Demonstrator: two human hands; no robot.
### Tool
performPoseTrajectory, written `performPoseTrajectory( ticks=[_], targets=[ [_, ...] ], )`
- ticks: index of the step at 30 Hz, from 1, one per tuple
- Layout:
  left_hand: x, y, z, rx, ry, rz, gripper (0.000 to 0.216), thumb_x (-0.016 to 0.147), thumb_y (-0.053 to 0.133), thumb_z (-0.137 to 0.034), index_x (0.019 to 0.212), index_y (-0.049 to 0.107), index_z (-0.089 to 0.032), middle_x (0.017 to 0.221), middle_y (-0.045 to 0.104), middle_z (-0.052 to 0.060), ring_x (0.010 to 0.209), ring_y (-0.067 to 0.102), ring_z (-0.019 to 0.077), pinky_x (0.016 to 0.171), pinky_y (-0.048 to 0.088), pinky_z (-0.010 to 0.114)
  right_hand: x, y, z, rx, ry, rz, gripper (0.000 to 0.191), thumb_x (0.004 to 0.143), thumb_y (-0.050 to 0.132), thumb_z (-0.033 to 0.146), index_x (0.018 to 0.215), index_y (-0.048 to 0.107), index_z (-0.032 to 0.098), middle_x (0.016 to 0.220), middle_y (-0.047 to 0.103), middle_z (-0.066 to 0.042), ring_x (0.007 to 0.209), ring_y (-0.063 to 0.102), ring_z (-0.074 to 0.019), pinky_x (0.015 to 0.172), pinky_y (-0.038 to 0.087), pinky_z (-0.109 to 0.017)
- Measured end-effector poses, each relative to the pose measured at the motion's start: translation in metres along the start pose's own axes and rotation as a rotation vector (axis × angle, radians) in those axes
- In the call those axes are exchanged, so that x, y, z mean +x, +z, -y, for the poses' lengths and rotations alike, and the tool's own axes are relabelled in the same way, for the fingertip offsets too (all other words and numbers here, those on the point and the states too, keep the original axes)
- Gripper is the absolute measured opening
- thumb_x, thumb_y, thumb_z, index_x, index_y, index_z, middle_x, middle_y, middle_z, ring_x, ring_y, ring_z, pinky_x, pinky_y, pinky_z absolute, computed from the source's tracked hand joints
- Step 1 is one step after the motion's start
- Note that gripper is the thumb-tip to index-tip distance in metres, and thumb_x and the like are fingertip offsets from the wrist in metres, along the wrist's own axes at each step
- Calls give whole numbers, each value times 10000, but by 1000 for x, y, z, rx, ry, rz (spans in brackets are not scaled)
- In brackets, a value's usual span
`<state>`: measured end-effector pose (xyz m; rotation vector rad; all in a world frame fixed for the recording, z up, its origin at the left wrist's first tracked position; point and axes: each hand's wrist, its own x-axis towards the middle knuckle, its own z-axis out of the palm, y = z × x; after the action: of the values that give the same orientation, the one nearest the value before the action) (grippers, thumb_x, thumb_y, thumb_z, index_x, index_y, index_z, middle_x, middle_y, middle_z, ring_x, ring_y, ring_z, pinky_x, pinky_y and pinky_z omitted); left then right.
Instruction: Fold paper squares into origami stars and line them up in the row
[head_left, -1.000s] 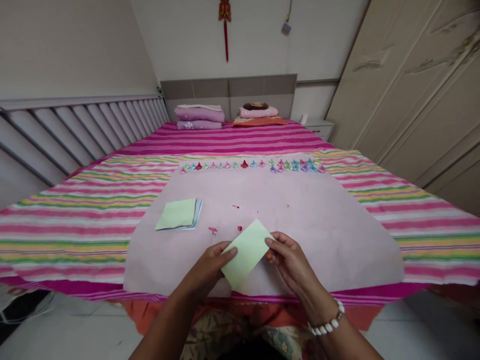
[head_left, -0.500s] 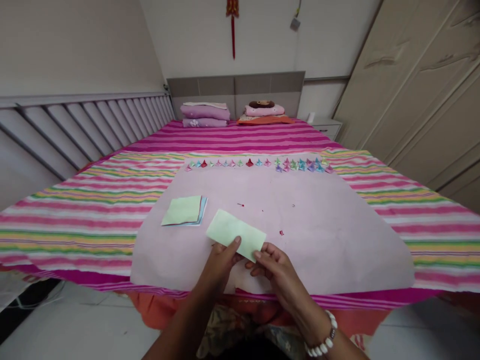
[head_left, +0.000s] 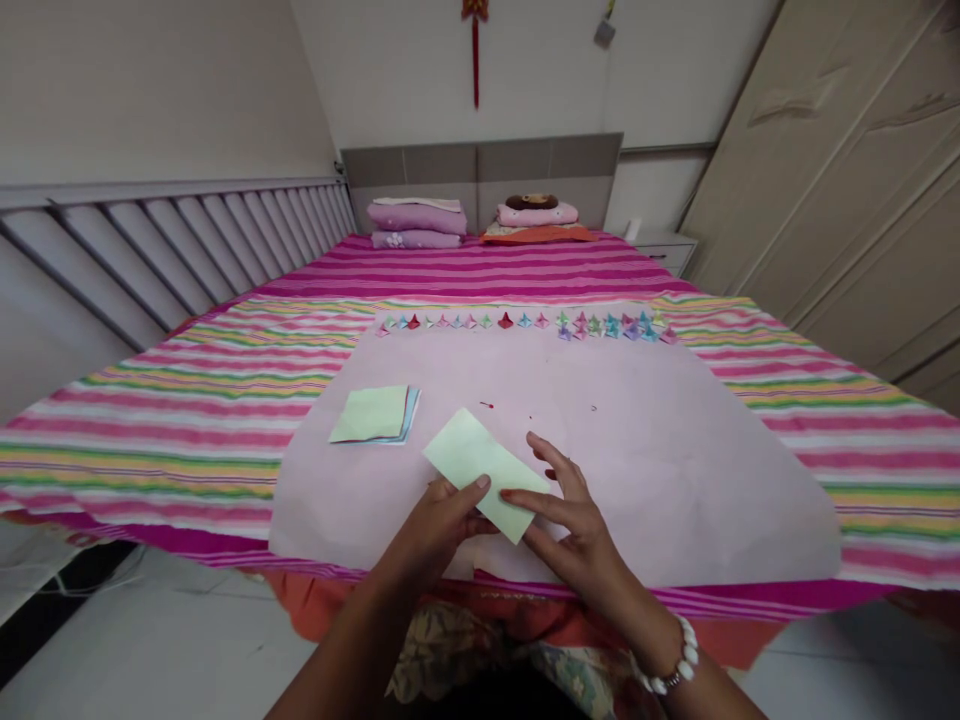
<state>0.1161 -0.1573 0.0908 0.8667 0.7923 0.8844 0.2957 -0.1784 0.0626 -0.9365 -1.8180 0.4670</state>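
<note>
A pale green sheet of paper [head_left: 480, 455], a narrow rectangle, lies tilted between my hands above the light mat. My left hand [head_left: 442, 520] grips its near edge, thumb on top and fingers underneath. At the paper's right end is my right hand [head_left: 577, 520], wearing a white beaded bracelet. One of its fingers lies across the paper's face, another part of the hand goes under the near corner, and other fingers are raised and spread. To the left sits a stack of square paper sheets [head_left: 371, 413], green on top with red and blue edges showing.
Small folded paper pieces [head_left: 506, 320] in several colours line the far edge of the pale mat [head_left: 675, 480]. Tiny red scraps [head_left: 487, 405] lie mid-mat. Underneath is a striped bedspread [head_left: 180, 400]; folded bedding [head_left: 416, 222] rests by the headboard. A bed rail [head_left: 187, 235] runs along the left.
My right hand has shifted from pinching the paper's near right corner to laying a finger across its face, other fingers lifted. The paper has turned slightly clockwise. The view has shifted a little.
</note>
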Motion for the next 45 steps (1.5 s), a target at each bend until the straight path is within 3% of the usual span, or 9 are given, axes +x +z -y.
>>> performPoseTrajectory(
  ticks=[8, 13, 18, 22, 27, 32, 35, 38, 45],
  targets=[
    [-3, -5, 3, 8, -3, -25, 343, 794, 656, -365, 1064, 662, -152, 997, 718, 114, 867, 668, 233, 771, 509, 348, 9, -3, 6, 424, 262, -14, 151, 776, 668, 220, 859, 766, 300, 1343, 533, -43, 1211, 492, -275, 1021, 368, -439],
    [-4, -5, 3, 103, -23, -35, 348, 788, 655, -401, 995, 680, -123, 912, 722, 117, 790, 666, 195, 699, 488, 291, 12, 0, 6, 637, 491, -48, 70, 711, 752, 292, 765, 758, 247, 1050, 688, -63, 963, 616, -244, 846, 476, -374],
    [-4, -3, 1, 308, 72, -30, 278, 728, 704, -384, 870, 727, -147, 783, 712, 69, 737, 620, 170, 652, 455, 264, 12, 4, 4, 696, 566, -46, 119, 731, 742, 315, 702, 727, 201, 750, 680, -21, 712, 593, -172, 653, 447, -281],
    [0, -2, 5, 368, 131, -158, 255, 668, 735, -392, 726, 718, -144, 636, 672, 41, 627, 574, 157, 596, 430, 268, 12, 9, 4, 689, 635, -76, 204, 693, 773, 336, 611, 671, 179, 599, 613, 19, 592, 527, -130, 580, 399, -251],
    [2, 0, 9, 334, 164, -230, 282, 693, 703, -424, 642, 686, -148, 593, 649, 34, 601, 563, 156, 596, 425, 274, 11, 15, 6, 711, 695, -92, 256, 636, 812, 356, 606, 635, 175, 556, 628, 15, 517, 533, -121, 525, 403, -243],
    [2, -2, 6, 319, 132, -167, 287, 683, 717, -427, 643, 693, -143, 556, 633, 25, 566, 544, 142, 585, 419, 265, 12, 16, 5, 841, 715, -162, 407, 580, 853, 295, 937, 675, 212, 645, 676, 21, 570, 606, -145, 577, 469, -266],
    [4, -1, 6, 321, 126, -152, 270, 679, 730, -408, 667, 706, -138, 586, 650, 28, 583, 557, 143, 598, 432, 265, 12, 15, 4, 864, 706, -105, 258, 604, 837, 310, 789, 706, 187, 655, 694, -5, 646, 632, -168, 649, 493, -290],
    [6, 0, 9, 259, 158, -185, 245, 681, 742, -367, 778, 721, -143, 694, 691, 31, 666, 596, 156, 662, 465, 276, 11, 16, 2, 827, 737, -98, 244, 601, 832, 360, 634, 678, 173, 582, 679, -5, 521, 586, -135, 537, 460, -257],
    [9, 0, 12, 212, 206, -284, 215, 687, 741, -345, 691, 675, -140, 651, 668, 5, 631, 589, 134, 659, 475, 262, 6, 20, 3, 893, 795, -82, 260, 569, 851, 338, 675, 676, 176, 520, 642, 24, 431, 543, -109, 468, 422, -230]
  ],
)
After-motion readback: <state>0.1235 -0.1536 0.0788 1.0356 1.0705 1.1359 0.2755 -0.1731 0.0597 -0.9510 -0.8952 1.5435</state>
